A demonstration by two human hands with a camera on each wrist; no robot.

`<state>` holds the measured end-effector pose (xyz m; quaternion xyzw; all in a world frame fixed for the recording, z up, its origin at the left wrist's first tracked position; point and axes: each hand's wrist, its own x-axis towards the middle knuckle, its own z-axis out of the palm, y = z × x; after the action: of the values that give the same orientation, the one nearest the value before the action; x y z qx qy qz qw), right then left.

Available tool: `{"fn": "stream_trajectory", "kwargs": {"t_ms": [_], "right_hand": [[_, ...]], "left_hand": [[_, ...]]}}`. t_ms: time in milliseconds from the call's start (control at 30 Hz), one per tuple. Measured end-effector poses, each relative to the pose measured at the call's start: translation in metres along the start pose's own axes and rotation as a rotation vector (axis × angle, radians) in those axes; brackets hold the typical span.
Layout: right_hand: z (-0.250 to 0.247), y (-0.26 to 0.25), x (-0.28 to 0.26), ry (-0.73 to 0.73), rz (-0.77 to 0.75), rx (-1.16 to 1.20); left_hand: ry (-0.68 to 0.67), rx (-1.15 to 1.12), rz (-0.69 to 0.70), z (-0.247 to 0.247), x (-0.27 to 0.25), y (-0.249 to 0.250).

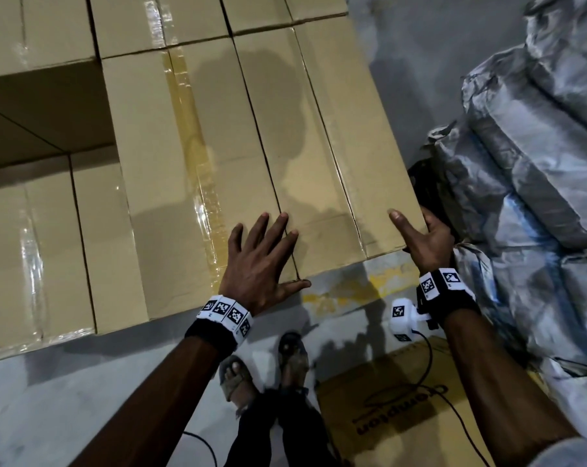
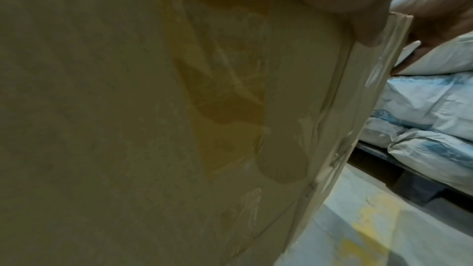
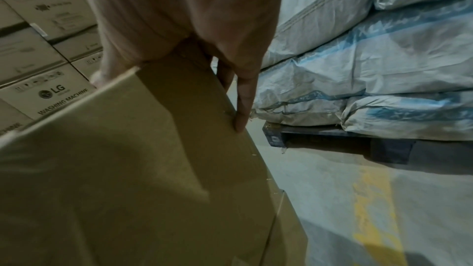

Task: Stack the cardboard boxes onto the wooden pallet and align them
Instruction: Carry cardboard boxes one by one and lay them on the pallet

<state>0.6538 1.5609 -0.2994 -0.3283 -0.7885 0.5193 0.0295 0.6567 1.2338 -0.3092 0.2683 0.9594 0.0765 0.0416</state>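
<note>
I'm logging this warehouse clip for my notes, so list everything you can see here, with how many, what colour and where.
Plain tan cardboard boxes: several, exact count unclear, taped seams, stacked side by side across the upper left; one slot at far left is lower.
Grey-white woven sacks with blue print: several, piled at right.
Dark pallet: one, under the sacks.
Printed washing-machine cartons: several, pale, stacked in the background of the right wrist view.
Flat printed brown cardboard: one, on the floor by the feet.
Yellow floor marking: one worn patch on grey concrete.
Left hand: fingers spread flat on the box top.
Right hand: grips the box's near right corner.
Sandalled feet: two, bottom centre.
</note>
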Motion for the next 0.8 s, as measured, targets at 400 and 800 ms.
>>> {"fn": "stream_trajectory", "kwargs": {"t_ms": [400,800], "right_hand": [[-0.011,0.000,0.015,-0.128,0.087,-0.232],[-0.029,-0.115,-0.092,-0.261,-0.048,-0.417]], "left_hand": [[-0.091,-0.017,-0.052,-0.010,0.000,0.006],[-0.379,-0.396,-0.284,-0.161,-0.023,0.018]]}}
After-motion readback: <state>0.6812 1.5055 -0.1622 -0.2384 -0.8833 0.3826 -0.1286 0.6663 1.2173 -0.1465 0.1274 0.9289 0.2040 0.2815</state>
